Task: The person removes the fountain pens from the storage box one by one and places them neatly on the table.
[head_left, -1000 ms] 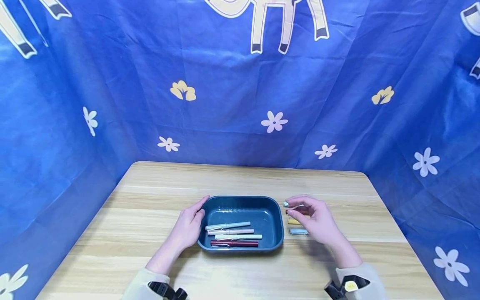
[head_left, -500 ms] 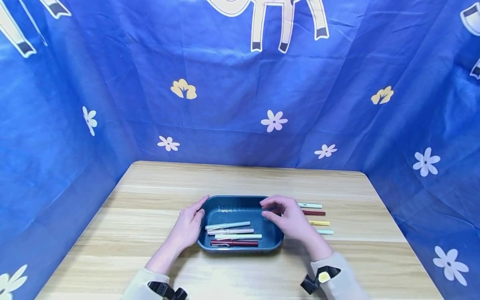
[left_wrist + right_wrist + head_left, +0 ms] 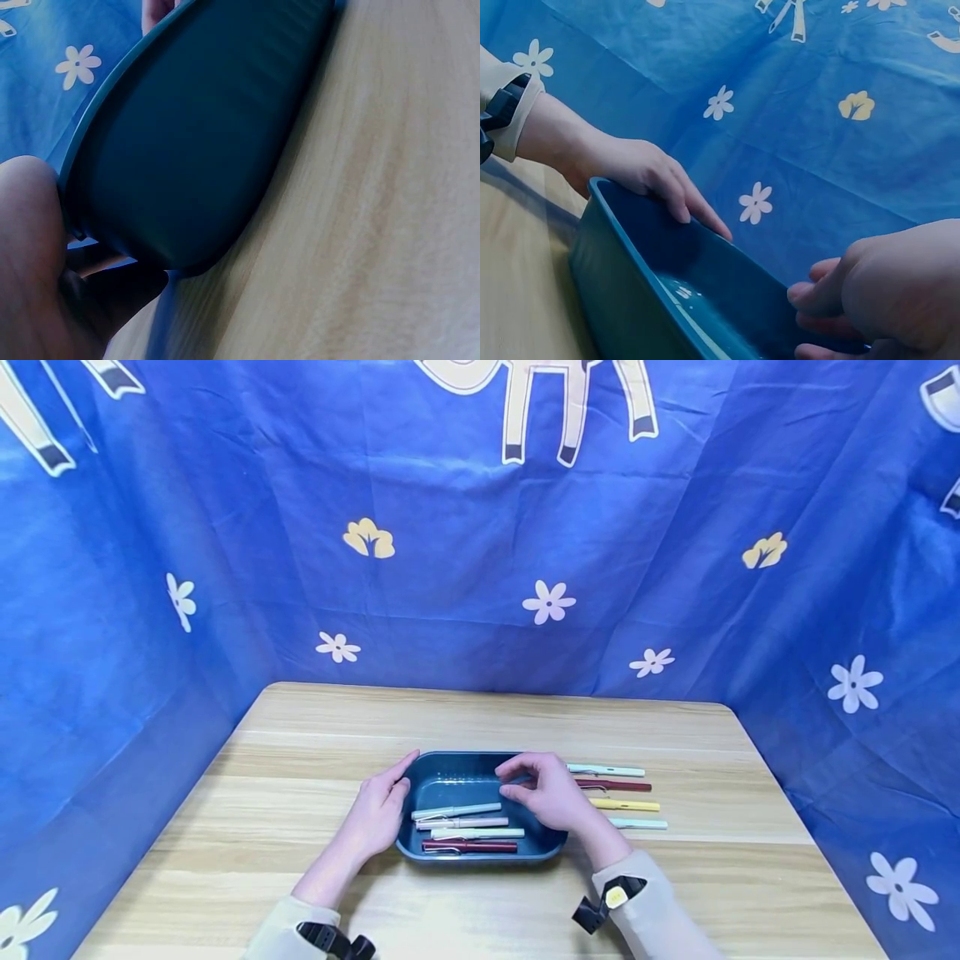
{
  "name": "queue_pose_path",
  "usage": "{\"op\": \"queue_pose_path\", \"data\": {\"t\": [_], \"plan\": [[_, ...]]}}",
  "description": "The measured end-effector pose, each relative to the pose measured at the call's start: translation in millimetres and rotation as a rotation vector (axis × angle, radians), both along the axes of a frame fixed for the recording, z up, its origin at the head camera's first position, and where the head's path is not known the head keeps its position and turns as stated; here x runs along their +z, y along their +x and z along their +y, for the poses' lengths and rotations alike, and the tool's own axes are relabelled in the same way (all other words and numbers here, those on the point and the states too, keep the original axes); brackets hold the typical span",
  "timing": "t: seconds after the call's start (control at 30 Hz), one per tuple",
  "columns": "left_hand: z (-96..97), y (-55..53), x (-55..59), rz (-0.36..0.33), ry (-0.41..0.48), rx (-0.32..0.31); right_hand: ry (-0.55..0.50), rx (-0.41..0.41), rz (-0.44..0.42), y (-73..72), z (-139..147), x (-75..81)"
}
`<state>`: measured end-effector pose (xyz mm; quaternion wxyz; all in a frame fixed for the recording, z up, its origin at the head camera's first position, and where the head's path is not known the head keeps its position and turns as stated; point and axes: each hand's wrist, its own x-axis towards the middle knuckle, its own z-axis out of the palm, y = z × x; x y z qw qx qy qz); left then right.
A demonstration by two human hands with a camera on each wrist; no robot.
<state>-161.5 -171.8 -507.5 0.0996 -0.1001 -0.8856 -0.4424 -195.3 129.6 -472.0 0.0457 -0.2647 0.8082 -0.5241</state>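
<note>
A dark teal rectangular box (image 3: 465, 767) stands on the table. My left hand (image 3: 375, 814) grips its left end, thumb over the rim; the left wrist view shows that hand (image 3: 34, 262) against the box's outer wall (image 3: 187, 135). Inside lie a light blue pen (image 3: 459, 812), a pink pen (image 3: 472, 823), a pale green pen (image 3: 491, 834) and a dark red pen (image 3: 487, 847). My right hand (image 3: 551, 797) hovers over the box's right end, fingers bent and apart from the thumb, holding nothing visible. In the right wrist view, this hand (image 3: 900, 292) overlaps the far rim.
Right of the box, a mint pen (image 3: 618, 771), a dark red pen (image 3: 626, 787), a yellow pen (image 3: 633, 806) and a pale blue pen (image 3: 651, 824) lie in a row, partly behind the right hand. A blue patterned curtain (image 3: 465, 652) hangs behind the wooden table (image 3: 300, 727).
My right hand has moved left from above the row of pens, across the box's right rim and over its inside. The left hand and the pens have stayed in place.
</note>
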Motion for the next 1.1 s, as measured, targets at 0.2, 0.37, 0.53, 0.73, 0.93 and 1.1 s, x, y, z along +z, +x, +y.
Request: {"op": "queue_pose_path", "data": {"t": [0.2,0.37,0.53,0.73,0.93,1.1], "plan": [[0.2,-0.2,0.2,-0.004,-0.002,0.003,0.100,-0.013,-0.034,-4.3,-10.0,-6.2],[1.2,-1.2,1.0,-0.004,-0.002,0.000,0.145,0.005,-0.062,-6.3,-17.2,-9.0],[1.2,-1.6,1.6,0.000,-0.001,-0.001,0.185,0.010,-0.063,-8.0,-23.1,-12.4],[0.5,-2.0,2.3,-0.001,-0.001,0.001,0.238,0.014,-0.040,-10.4,-27.7,-15.4],[0.5,-1.7,3.3,-0.012,-0.001,-0.001,0.282,0.019,-0.034,-10.6,-30.3,-16.6],[0.8,-1.4,4.4,-0.014,0.000,-0.002,0.315,0.020,-0.023,-11.1,-31.6,-20.0]]}}
